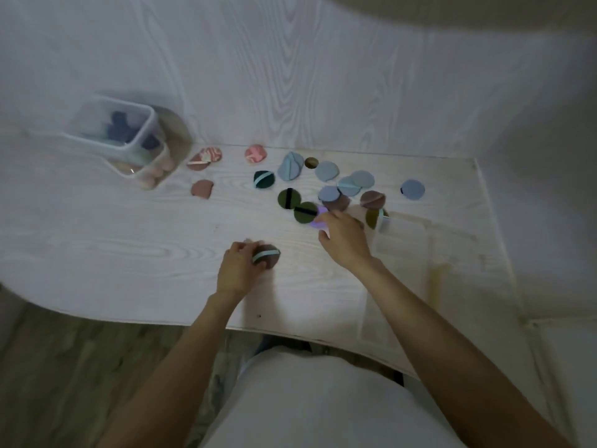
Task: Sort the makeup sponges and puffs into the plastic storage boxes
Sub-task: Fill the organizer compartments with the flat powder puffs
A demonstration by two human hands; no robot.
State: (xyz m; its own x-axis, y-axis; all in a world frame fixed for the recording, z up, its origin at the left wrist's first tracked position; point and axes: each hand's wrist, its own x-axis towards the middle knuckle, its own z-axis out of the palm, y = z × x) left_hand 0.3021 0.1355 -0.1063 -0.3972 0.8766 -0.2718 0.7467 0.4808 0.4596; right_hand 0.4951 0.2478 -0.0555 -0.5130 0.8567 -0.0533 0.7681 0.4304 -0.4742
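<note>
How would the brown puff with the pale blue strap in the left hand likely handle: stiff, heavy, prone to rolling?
The brown puff looks thin and padded, so probably soft and light. The left hand holds it easily. Its flat disc shape suggests it would lie still, not roll.

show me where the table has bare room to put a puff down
Bare: the table left of the left hand, below the storage boxes. Crowded: the blue puffs and green puffs above the right hand.
</note>
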